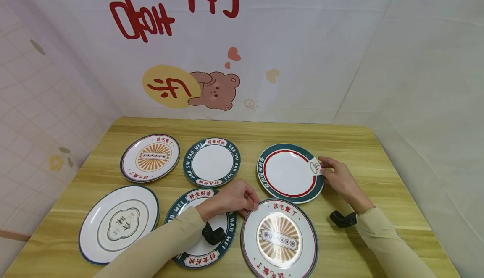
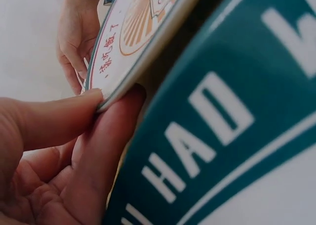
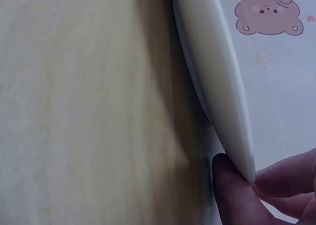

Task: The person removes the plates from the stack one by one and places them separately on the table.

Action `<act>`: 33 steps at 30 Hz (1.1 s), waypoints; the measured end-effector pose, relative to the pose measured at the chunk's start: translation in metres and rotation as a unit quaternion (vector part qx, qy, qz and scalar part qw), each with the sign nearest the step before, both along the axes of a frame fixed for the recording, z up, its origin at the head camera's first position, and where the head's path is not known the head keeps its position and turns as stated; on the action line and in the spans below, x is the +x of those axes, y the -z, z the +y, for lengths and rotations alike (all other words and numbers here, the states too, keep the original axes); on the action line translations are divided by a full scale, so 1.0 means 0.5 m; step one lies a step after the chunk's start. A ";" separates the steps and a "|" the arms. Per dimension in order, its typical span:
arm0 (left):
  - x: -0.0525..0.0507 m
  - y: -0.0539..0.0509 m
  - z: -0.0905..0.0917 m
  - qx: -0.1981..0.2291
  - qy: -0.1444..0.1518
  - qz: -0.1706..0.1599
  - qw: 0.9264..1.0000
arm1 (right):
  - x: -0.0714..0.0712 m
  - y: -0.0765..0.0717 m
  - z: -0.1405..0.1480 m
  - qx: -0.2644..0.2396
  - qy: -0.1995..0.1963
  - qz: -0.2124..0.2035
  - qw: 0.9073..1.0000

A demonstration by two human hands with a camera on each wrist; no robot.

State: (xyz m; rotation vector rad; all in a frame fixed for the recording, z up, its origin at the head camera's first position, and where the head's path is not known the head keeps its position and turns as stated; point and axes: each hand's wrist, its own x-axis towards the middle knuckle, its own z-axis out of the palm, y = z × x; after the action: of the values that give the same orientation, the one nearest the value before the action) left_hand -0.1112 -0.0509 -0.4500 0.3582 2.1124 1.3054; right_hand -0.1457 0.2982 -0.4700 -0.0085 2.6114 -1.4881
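My left hand pinches the upper left rim of a white plate with an orange sunburst. In the left wrist view, the thumb lies on top of that rim and a finger is under it. Farther right, my right hand pinches the right edge of a green-rimmed plate with a red ring. The right wrist view shows this plate's pale underside edge-on between thumb and fingers. A plate lettered HAO WEI lies partly beneath my left forearm.
Another green-rimmed plate and a second sunburst plate lie at the back of the wooden table. A white plate with a grey emblem is at front left. Black devices sit at both wrists. A printed cloth hangs behind.
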 end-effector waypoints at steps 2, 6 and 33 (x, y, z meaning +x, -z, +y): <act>-0.002 0.000 0.002 -0.004 0.003 0.002 1.000 | 0.000 0.001 0.000 0.001 0.001 0.002 1.000; -0.008 0.002 0.004 -0.011 0.010 -0.002 1.000 | -0.002 0.000 -0.001 0.010 0.004 0.004 1.000; -0.018 -0.006 -0.004 -0.022 0.020 0.054 0.998 | 0.009 -0.008 0.015 0.000 0.009 -0.021 1.000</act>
State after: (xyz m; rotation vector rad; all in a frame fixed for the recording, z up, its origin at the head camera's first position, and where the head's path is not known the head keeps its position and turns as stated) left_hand -0.1203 -0.0530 -0.4472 0.4605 2.2085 1.2385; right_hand -0.1410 0.3060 -0.4662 0.0469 2.5843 -1.4783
